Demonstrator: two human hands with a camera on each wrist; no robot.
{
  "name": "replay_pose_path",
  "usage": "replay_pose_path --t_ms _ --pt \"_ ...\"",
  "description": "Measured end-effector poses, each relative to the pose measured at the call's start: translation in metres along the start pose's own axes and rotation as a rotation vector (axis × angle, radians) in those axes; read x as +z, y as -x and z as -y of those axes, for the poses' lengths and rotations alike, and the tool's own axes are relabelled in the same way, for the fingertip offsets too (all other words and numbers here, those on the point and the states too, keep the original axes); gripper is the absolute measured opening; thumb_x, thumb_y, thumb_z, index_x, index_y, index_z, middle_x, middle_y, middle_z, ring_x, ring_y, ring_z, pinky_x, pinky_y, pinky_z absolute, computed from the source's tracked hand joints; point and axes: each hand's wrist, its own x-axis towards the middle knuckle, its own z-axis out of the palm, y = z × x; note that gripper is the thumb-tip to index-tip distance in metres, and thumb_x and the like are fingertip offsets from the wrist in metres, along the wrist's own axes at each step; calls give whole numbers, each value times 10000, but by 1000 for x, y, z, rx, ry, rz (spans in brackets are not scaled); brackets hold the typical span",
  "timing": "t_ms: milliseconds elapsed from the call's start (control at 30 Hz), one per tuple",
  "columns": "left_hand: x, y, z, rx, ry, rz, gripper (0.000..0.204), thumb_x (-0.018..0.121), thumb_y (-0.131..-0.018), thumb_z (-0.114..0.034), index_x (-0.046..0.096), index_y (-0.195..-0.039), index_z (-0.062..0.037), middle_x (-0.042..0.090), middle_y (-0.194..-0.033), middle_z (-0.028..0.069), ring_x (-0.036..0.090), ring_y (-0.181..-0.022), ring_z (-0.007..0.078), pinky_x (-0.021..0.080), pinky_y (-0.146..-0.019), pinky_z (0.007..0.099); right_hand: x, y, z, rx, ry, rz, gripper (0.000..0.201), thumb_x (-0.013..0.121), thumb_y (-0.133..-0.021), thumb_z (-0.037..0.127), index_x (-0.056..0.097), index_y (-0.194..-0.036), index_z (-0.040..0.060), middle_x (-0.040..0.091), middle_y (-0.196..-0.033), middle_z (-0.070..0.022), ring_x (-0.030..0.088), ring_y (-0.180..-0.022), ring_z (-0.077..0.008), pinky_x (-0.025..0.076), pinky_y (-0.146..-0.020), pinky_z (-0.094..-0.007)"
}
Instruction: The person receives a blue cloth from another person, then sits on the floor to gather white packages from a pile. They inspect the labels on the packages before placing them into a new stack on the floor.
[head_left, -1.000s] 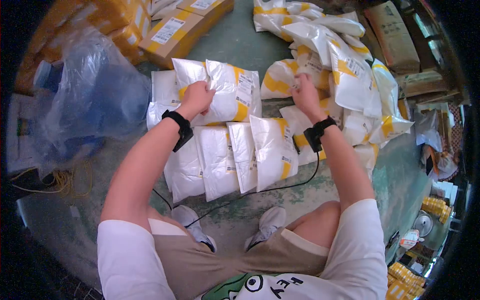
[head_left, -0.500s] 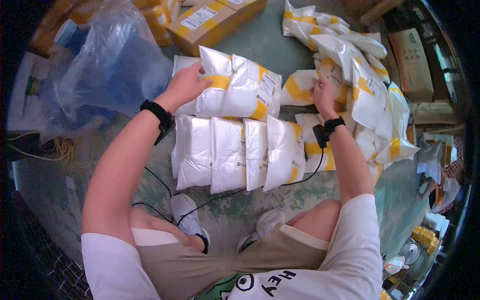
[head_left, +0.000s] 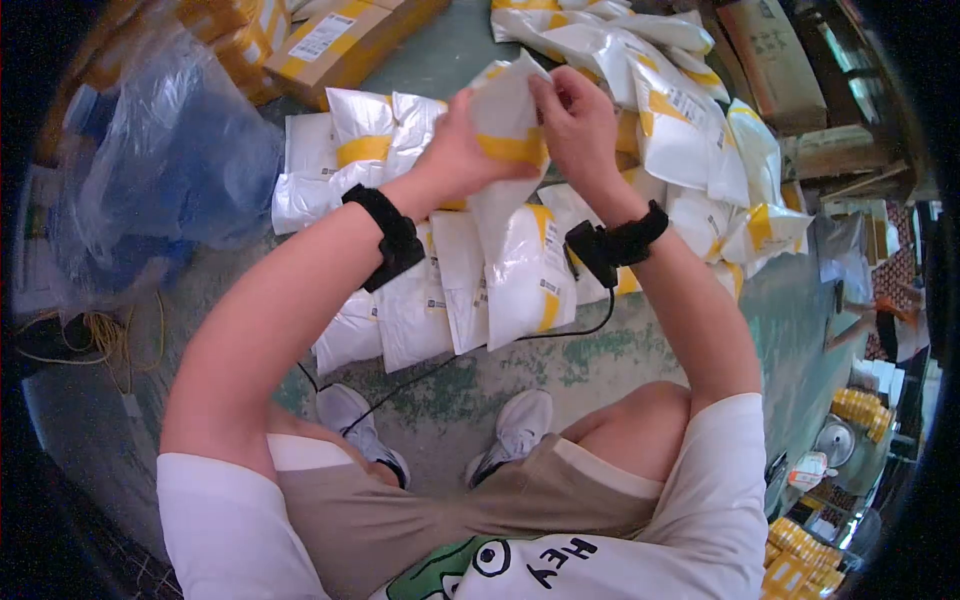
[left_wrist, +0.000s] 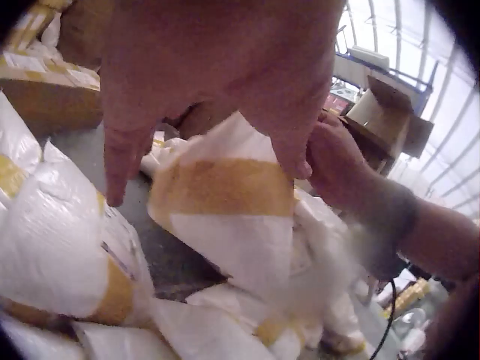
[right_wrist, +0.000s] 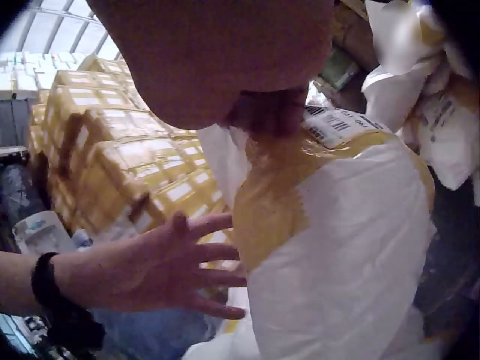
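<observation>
A white mailer bag with a yellow tape band [head_left: 508,105] is held up between both hands, above the rows of bags. My right hand [head_left: 582,125] pinches its upper edge with curled fingers. At its left side my left hand [head_left: 455,152] has its fingers spread and nearly straight, right at the bag's face. In the right wrist view, the left hand [right_wrist: 154,266] reaches toward the bag [right_wrist: 345,240] with extended fingers. Below the hands, similar mailer bags [head_left: 525,290] stand in a leaning front row. Behind it is another row [head_left: 362,118], partly hidden by the left arm.
To the right lies a heap of white-and-yellow mailer bags [head_left: 690,130]. A taped cardboard box [head_left: 335,45] sits at the back left, near a blue object under clear plastic [head_left: 175,190]. Beside the left arm lies a coil of yellow cord [head_left: 115,345]. A black cable [head_left: 565,333] hangs from the right wrist.
The right hand has lifted a mailer bag from near the right heap and brought it toward the middle. My left hand has left the back row and moved right to that bag.
</observation>
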Motion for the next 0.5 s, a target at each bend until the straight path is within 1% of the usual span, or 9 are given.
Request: replay_pose_path --t_ms 67,100,200,267,333,367,433,467,500 --pt "-3 7 -4 -70 -103 -235 917 911 -566 -314 430 -1278 5 600 -1179 147 589 -1100 275 472 -955 363 2 5 15 22 -191 80 257 640 -884 177 543 -760 -27 489 -618 -165 475 -560 -217 398 -547 -356" --pt "-15 11 -8 -114 0 -161 776 878 -623 -204 472 -1258 -20 631 -1121 99 615 -1036 225 489 -920 341 5 8 23 -35 -222 82 239 639 -885 161 558 -779 -37 484 -602 -147 470 -547 -212 404 -543 -337" --pt "-33 27 -24 -183 142 -92 615 825 -680 -94 525 -1213 -37 639 -1104 79 620 -1018 188 496 -902 319 11 9 31 -123 -282 157 204 638 -885 133 577 -794 -40 533 -652 -137 488 -558 -205 414 -545 -336" --pt "-35 37 -30 -203 156 -106 526 779 -715 -36 548 -1187 -35 642 -1100 75 618 -1018 175 500 -888 315 6 8 37 -67 -266 207 173 642 -884 119 605 -802 -28 613 -757 -118 567 -632 -191 457 -593 -316" --pt "-40 44 -26 -233 178 -140 517 741 -759 -32 532 -1232 -57 646 -1103 73 630 -992 192 516 -880 329 0 7 41 76 -536 329 152 667 -874 129 629 -844 -15 653 -831 -107 630 -745 -179 491 -665 -291" --pt "-40 49 -26 -228 174 -130 517 741 -759 -32 532 -1232 -57 646 -1103 73 630 -992 192 516 -880 329 -3 7 35 76 -536 317 152 667 -874 129 629 -844 -15 653 -831 -107 630 -745 -179 491 -665 -291" --pt "-44 59 -28 -373 315 -177 487 717 -785 -47 524 -1231 -24 644 -1108 93 636 -975 197 520 -869 330 -9 1 6 34 -234 23 330 702 -862 278 628 -896 -41 661 -810 -103 652 -790 -181 512 -708 -294" --pt "-46 63 -24 -364 302 -158 487 717 -785 -47 524 -1231 -24 644 -1108 93 636 -975 197 520 -869 330 -13 1 -15 36 -235 -1 330 702 -862 278 628 -896 -41 661 -810 -103 652 -790 -181 512 -708 -294" --pt "-47 68 -17 -354 299 -163 481 709 -793 -50 515 -1232 -13 642 -1103 104 637 -967 201 524 -859 331 -19 5 -40 274 -114 121 458 671 -858 401 628 -902 -52 658 -802 -111 652 -788 -197 515 -711 -316"
